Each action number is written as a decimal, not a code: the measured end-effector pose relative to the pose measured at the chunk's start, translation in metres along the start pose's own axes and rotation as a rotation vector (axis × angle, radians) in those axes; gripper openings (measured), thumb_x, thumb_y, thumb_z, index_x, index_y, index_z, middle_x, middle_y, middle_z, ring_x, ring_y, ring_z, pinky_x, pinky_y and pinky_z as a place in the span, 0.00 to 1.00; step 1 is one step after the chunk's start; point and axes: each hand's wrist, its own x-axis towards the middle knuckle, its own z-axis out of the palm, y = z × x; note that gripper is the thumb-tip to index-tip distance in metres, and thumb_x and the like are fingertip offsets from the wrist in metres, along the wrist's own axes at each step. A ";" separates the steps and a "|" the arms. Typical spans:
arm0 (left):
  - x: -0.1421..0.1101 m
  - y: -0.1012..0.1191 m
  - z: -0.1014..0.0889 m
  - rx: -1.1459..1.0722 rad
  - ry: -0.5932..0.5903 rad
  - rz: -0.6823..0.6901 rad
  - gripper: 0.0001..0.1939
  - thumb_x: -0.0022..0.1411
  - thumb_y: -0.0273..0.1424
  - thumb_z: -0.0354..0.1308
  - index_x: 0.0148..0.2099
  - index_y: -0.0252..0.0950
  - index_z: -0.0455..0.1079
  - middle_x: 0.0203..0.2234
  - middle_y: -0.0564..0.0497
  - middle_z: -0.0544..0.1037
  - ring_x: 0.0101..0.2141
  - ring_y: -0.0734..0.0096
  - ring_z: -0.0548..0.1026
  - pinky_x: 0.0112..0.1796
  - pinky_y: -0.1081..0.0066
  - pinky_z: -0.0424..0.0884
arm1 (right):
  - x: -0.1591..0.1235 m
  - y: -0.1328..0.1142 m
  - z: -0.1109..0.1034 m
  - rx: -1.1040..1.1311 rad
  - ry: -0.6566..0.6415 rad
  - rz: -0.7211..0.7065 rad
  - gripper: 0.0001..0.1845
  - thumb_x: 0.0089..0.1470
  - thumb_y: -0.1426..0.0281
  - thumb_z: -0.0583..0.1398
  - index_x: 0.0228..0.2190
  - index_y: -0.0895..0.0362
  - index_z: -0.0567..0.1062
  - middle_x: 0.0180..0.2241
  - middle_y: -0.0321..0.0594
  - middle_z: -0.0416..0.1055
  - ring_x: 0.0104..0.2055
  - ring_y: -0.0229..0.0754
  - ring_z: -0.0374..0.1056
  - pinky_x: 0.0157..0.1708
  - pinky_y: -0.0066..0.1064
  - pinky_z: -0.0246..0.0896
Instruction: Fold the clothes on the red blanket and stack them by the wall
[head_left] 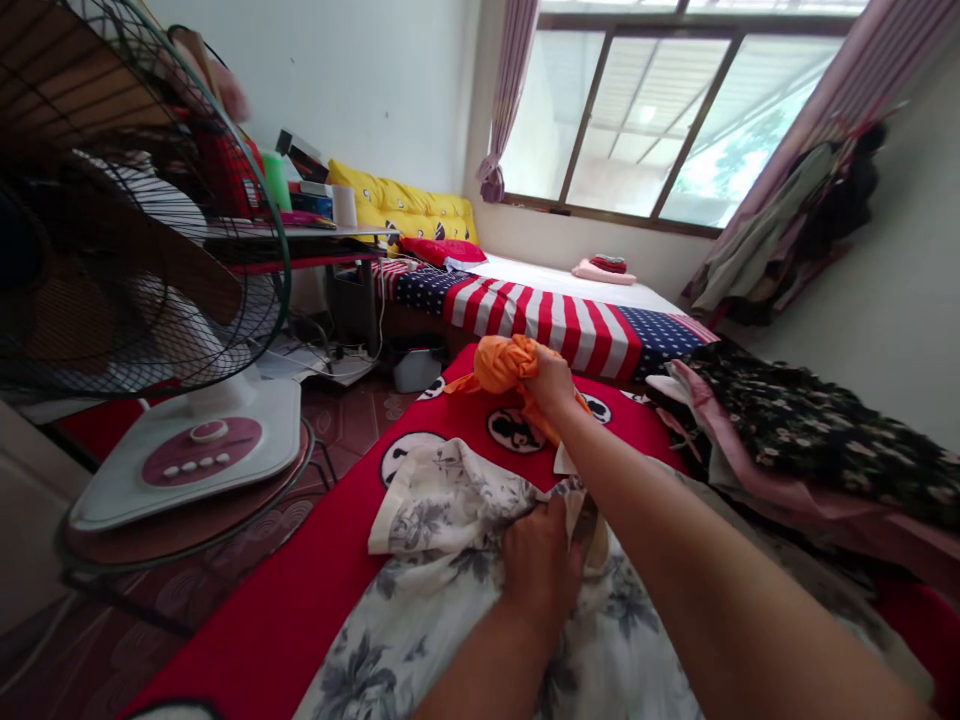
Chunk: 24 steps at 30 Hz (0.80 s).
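A white shirt with grey flowers (442, 500) lies spread over the red bed cover, its sleeve to the left. My left hand (538, 560) is closed on the shirt near its collar, fingers curled into the fabric. Farther forward, my right hand (551, 382) grips a bunched orange cloth (504, 362) just above the cover. One loose end of the cloth points left and another part hangs below the hand. Whether the orange piece is a garment or a bag, I cannot tell. My right forearm crosses over part of the shirt.
Under the shirt is a red cover with round black-and-white prints (517, 430). A pile of clothes (840, 430) lies on the right. To the left, a fan (195, 440) stands on a round stool. Beyond is a bed with a flag-patterned edge (540, 312).
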 end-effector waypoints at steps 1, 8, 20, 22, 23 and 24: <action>0.000 0.000 0.000 -0.005 -0.003 -0.003 0.16 0.55 0.30 0.57 0.48 0.39 0.68 0.39 0.42 0.79 0.39 0.54 0.78 0.37 0.64 0.70 | 0.005 -0.001 0.000 0.013 0.028 0.019 0.23 0.61 0.70 0.48 0.57 0.61 0.59 0.51 0.53 0.67 0.54 0.52 0.63 0.50 0.38 0.56; 0.000 -0.002 -0.001 -0.022 0.005 0.001 0.15 0.55 0.29 0.57 0.46 0.40 0.69 0.38 0.43 0.79 0.39 0.53 0.78 0.37 0.64 0.69 | -0.015 -0.001 0.023 0.102 -0.174 -0.044 0.36 0.40 0.69 0.69 0.52 0.60 0.68 0.47 0.47 0.72 0.46 0.47 0.70 0.44 0.30 0.63; -0.002 -0.001 -0.001 -0.010 0.089 0.036 0.21 0.57 0.29 0.56 0.54 0.42 0.65 0.37 0.46 0.80 0.38 0.57 0.78 0.37 0.67 0.68 | -0.127 0.087 -0.028 0.030 -0.131 0.235 0.17 0.45 0.78 0.61 0.40 0.57 0.77 0.43 0.49 0.73 0.51 0.55 0.67 0.50 0.42 0.59; -0.001 -0.002 -0.002 -0.036 0.120 -0.020 0.24 0.57 0.32 0.58 0.56 0.38 0.62 0.36 0.43 0.80 0.37 0.55 0.78 0.37 0.67 0.68 | -0.140 0.101 -0.030 0.098 -0.076 0.309 0.19 0.46 0.77 0.60 0.42 0.57 0.75 0.41 0.49 0.75 0.50 0.54 0.68 0.51 0.44 0.58; 0.000 -0.003 -0.002 -0.050 0.139 -0.051 0.25 0.57 0.33 0.58 0.56 0.36 0.61 0.35 0.42 0.79 0.37 0.55 0.78 0.36 0.67 0.68 | -0.146 0.108 -0.030 0.143 -0.045 0.346 0.19 0.45 0.77 0.60 0.42 0.58 0.75 0.40 0.50 0.75 0.50 0.55 0.68 0.51 0.44 0.58; 0.002 -0.004 -0.002 -0.073 0.160 -0.070 0.25 0.58 0.34 0.59 0.56 0.34 0.61 0.35 0.40 0.79 0.37 0.55 0.78 0.37 0.67 0.68 | -0.152 0.114 -0.030 0.195 -0.011 0.385 0.19 0.44 0.76 0.61 0.41 0.59 0.75 0.40 0.50 0.75 0.50 0.55 0.69 0.51 0.44 0.59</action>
